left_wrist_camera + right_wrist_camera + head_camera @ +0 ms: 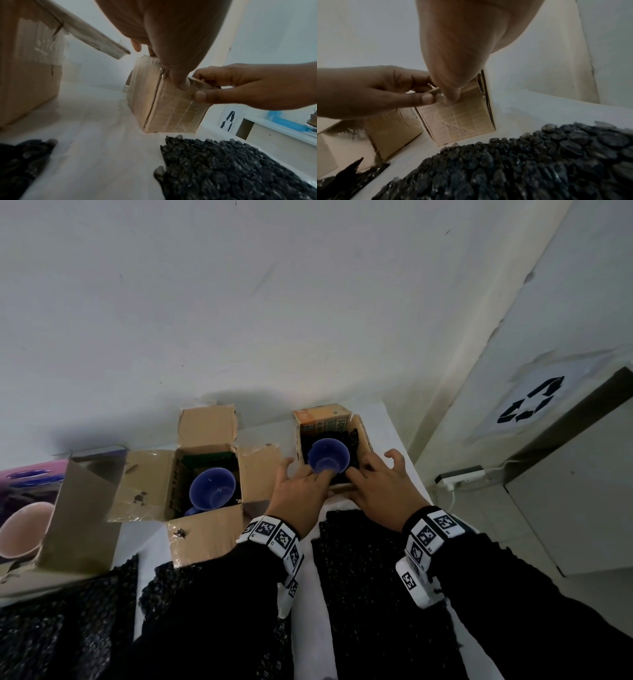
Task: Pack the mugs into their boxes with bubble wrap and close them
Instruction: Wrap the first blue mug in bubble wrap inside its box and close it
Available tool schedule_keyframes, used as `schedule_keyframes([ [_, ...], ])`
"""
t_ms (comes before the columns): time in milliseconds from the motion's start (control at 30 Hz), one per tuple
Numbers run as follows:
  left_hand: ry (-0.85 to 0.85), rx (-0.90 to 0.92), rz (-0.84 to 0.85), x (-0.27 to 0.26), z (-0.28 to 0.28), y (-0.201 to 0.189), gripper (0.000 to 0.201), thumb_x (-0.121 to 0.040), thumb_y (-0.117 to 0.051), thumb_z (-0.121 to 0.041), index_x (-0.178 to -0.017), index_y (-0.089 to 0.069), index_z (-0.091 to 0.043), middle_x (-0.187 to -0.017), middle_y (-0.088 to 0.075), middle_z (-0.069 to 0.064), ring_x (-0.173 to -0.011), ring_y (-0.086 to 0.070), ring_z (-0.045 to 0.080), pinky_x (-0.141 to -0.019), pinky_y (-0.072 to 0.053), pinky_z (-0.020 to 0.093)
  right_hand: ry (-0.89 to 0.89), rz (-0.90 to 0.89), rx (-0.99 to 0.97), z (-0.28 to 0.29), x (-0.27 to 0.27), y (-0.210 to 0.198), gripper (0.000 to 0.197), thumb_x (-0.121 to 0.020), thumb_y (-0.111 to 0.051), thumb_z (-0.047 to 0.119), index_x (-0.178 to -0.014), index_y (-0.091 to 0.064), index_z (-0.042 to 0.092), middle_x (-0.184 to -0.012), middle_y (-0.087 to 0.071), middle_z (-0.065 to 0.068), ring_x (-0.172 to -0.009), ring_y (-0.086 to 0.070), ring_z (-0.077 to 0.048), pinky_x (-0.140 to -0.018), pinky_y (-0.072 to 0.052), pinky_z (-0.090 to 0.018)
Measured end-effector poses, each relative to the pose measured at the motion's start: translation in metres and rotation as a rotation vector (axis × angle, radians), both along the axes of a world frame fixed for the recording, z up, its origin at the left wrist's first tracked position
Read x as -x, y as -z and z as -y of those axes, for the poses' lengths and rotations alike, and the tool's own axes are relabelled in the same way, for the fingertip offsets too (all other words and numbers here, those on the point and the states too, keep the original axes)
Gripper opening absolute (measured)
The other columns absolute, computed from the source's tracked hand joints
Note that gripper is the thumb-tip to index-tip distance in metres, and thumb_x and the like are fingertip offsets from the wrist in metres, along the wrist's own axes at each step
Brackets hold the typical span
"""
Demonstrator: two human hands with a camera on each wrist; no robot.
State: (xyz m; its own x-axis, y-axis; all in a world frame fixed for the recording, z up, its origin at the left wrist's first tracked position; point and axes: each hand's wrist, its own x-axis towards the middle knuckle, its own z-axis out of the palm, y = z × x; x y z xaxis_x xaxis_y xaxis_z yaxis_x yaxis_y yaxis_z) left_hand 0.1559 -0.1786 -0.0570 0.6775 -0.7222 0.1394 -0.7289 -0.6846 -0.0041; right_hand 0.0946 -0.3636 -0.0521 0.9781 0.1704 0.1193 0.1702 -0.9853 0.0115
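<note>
A small cardboard box (323,419) stands at the back right of the white table (387,433). It is lined with black bubble wrap and holds a blue mug (328,455). Both hands are at its near edge. My left hand (317,474) pinches the near flap, with the thumb (178,81) on the outer face of the box (164,108). My right hand (358,474) pinches the same flap beside it, thumb (452,96) outside and fingers over the rim. To the left, a larger open box (150,484) holds a second blue mug (212,487).
A purple box (30,484) with a pink mug (20,529) lies at the far left. Black bubble wrap sheets (376,577) cover the near table. On the right are a white bin with a recycling sign (531,405) and a power strip (459,475).
</note>
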Motion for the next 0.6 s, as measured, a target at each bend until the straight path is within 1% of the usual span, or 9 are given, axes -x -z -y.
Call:
schedule_keyframes([
  [33,-0.010,0.010,-0.009,0.002,0.000,0.001,0.033,-0.082,-0.065,-0.023,-0.114,-0.057,-0.026,-0.089,-0.067,-0.008,-0.092,-0.060,0.019,-0.102,-0.027,0.051,0.009,-0.007,-0.003,-0.001,-0.001,0.000,0.037,-0.085,-0.035,0.045,-0.103,-0.061,0.027,-0.082,-0.070,0.011,-0.105,-0.055,-0.017,-0.097,-0.022,-0.049],
  [67,-0.014,0.021,-0.014,0.003,0.001,0.001,0.036,-0.080,-0.066,-0.021,-0.115,-0.057,-0.026,-0.092,-0.066,-0.008,-0.093,-0.059,0.019,-0.100,-0.029,0.050,0.018,-0.016,-0.004,-0.002,-0.002,-0.001,0.037,-0.084,-0.035,0.045,-0.104,-0.061,0.029,-0.081,-0.070,0.011,-0.106,-0.054,-0.017,-0.097,-0.021,-0.049],
  [167,-0.010,0.052,-0.001,0.007,0.000,0.006,0.032,-0.077,-0.068,-0.017,-0.106,-0.059,-0.026,-0.100,-0.057,-0.004,-0.096,-0.056,0.021,-0.093,-0.034,0.043,0.039,-0.073,0.016,-0.003,-0.004,-0.003,0.038,-0.084,-0.030,0.046,-0.095,-0.064,0.032,-0.084,-0.068,0.011,-0.109,-0.050,-0.016,-0.097,-0.019,-0.049],
  [233,0.002,0.083,0.002,0.005,0.000,0.007,0.029,-0.077,-0.068,-0.017,-0.103,-0.061,-0.027,-0.105,-0.055,-0.004,-0.099,-0.053,0.021,-0.091,-0.035,0.040,0.046,-0.098,0.019,-0.002,-0.004,-0.004,0.042,-0.085,-0.027,0.047,-0.093,-0.065,0.033,-0.090,-0.066,0.012,-0.111,-0.049,-0.016,-0.097,-0.017,-0.049],
  [300,0.020,0.093,0.008,0.002,0.001,0.005,0.027,-0.076,-0.068,-0.017,-0.100,-0.064,-0.027,-0.106,-0.058,-0.006,-0.102,-0.055,0.021,-0.094,-0.034,0.042,0.047,-0.128,0.026,-0.003,-0.004,-0.006,0.038,-0.090,-0.031,0.045,-0.098,-0.065,0.033,-0.098,-0.064,0.013,-0.116,-0.045,-0.015,-0.098,-0.014,-0.049],
  [367,0.030,0.081,0.026,0.000,0.002,0.001,0.026,-0.074,-0.069,-0.016,-0.097,-0.066,-0.028,-0.105,-0.061,-0.007,-0.099,-0.058,0.019,-0.097,-0.033,0.044,0.054,-0.184,0.007,-0.005,-0.005,-0.008,0.028,-0.096,-0.037,0.042,-0.105,-0.062,0.031,-0.102,-0.063,0.013,-0.122,-0.039,-0.014,-0.101,-0.009,-0.049],
  [467,0.006,0.038,0.037,0.002,0.002,-0.003,0.028,-0.072,-0.066,-0.014,-0.096,-0.067,-0.029,-0.106,-0.059,-0.008,-0.104,-0.054,0.020,-0.096,-0.025,0.045,0.055,-0.248,-0.006,-0.010,-0.009,-0.013,0.027,-0.098,-0.036,0.040,-0.108,-0.058,0.027,-0.103,-0.065,0.010,-0.127,-0.033,-0.014,-0.103,-0.004,-0.051],
  [533,-0.030,-0.010,0.016,0.007,0.003,-0.006,0.031,-0.073,-0.063,-0.014,-0.099,-0.066,-0.029,-0.108,-0.057,-0.007,-0.108,-0.050,0.022,-0.095,-0.022,0.045,0.055,-0.308,-0.024,-0.009,-0.013,-0.017,0.030,-0.096,-0.035,0.039,-0.106,-0.058,0.024,-0.107,-0.063,0.005,-0.128,-0.032,-0.014,-0.104,-0.007,-0.052],
  [600,-0.059,-0.052,-0.015,0.009,0.003,-0.008,0.037,-0.075,-0.062,-0.014,-0.107,-0.062,-0.031,-0.110,-0.056,-0.008,-0.112,-0.047,0.021,-0.098,-0.019,0.047,0.026,-0.330,-0.027,-0.006,-0.019,-0.025,0.035,-0.093,-0.030,0.041,-0.100,-0.060,0.023,-0.104,-0.060,0.003,-0.121,-0.038,-0.015,-0.102,-0.016,-0.050],
])
